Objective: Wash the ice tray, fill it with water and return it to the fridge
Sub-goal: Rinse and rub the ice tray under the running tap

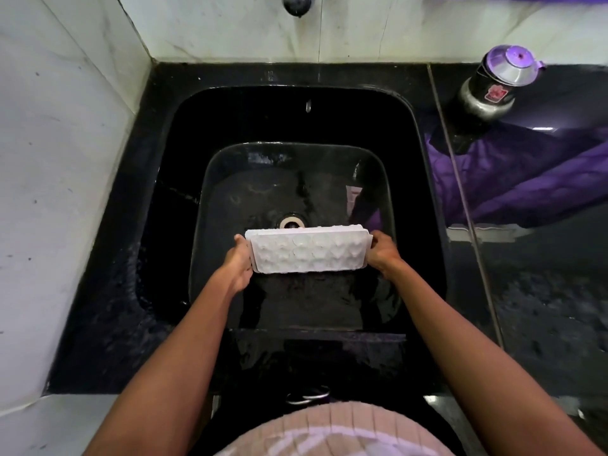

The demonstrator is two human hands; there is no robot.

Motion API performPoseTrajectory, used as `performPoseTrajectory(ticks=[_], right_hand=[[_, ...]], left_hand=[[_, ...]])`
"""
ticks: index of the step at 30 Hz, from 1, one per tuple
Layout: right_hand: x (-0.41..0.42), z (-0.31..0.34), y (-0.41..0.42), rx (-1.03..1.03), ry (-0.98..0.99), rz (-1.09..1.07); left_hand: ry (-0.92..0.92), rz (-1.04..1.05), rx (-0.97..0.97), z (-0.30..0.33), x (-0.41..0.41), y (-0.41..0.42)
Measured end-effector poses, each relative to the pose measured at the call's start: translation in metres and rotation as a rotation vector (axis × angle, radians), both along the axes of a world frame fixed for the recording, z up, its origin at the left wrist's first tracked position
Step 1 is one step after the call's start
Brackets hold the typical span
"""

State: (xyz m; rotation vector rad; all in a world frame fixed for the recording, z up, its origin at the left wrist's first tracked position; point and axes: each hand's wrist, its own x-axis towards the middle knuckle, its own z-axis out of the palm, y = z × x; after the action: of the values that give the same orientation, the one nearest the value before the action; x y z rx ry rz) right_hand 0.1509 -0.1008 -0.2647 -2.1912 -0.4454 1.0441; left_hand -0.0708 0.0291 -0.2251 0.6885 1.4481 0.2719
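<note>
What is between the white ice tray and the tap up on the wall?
In the head view, just the black sink, its drain beside the ice tray, and a falling drop beneath the tap.

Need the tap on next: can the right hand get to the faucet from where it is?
Probably yes, once freed. The right hand has its grip on the ice tray end over the sink; the faucet sits above the far wall with nothing between, but the left hand must carry the tray alone.

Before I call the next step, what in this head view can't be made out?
- Ice tray: its compartments face away, so any water inside is hidden.
- Fingertips of left hand and right hand: behind the tray ends.
- Tap: cut off by the top edge.
- Fridge: out of frame.
</note>
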Motion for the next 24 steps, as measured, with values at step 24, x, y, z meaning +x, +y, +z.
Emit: performPoseTrajectory(ticks=[24], right_hand=[[0.015,0.182,0.008,1.112,-0.356,-0.183]], left_hand=[[-0.63,0.165,0.577,0.165,0.011,0.014]])
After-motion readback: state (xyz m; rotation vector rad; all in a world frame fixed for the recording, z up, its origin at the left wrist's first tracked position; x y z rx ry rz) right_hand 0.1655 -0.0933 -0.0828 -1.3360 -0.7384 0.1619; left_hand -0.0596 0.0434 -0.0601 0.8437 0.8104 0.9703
